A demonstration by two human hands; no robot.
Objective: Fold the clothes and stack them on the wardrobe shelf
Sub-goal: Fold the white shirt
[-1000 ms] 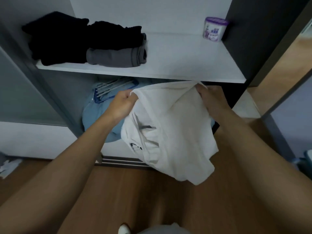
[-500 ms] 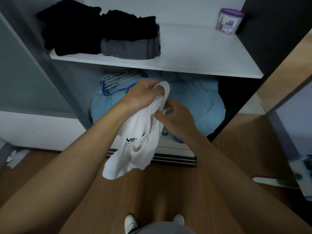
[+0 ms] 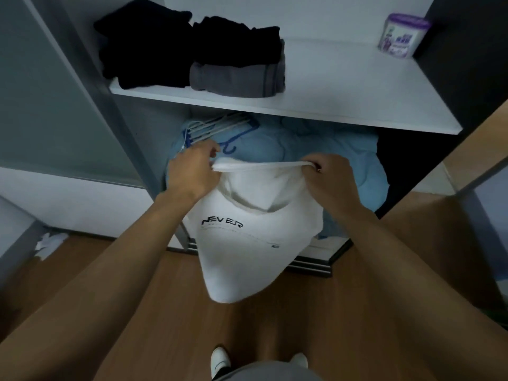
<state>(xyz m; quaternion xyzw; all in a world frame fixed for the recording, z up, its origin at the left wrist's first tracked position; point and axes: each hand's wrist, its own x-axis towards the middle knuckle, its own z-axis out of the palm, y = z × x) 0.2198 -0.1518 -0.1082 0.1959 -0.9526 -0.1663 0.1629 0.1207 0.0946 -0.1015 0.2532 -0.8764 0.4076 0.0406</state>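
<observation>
Holding a white T-shirt (image 3: 247,243) in mid-air before the open wardrobe, the person has it by its top edge. The left hand (image 3: 192,171) pinches one end and the right hand (image 3: 334,180) the other. The fingers (image 3: 313,164) of both are curled tight on the cloth, which is drawn taut between them. The body of the shirt hangs slack below, print toward the camera, above the wooden floor (image 3: 165,298) and touching no surface.

Step in hand, as judged: the fold of this garment is at its start. The shirt is spread out but not yet doubled. The next move likely calls for bringing the sides inward and halving the length. With nothing flat beneath it, the loose lower hem may swing and spoil the alignment.

Storage:
- **Wardrobe shelf (image 3: 343,92):** at its left end sits a folded black pile (image 3: 148,48). Just beside it, a black garment (image 3: 236,39) lies on a folded grey one (image 3: 236,81). A purple-lidded tub (image 3: 400,37) stands at the right rear corner, well apart from the clothes. Room for the shirt appears to lie between the grey garment and the tub.
- **Compartment below:** it holds light-blue bedding (image 3: 330,149), with a bunch of hangers (image 3: 217,127) resting on it at the left. Its right part is too dark to report.
</observation>
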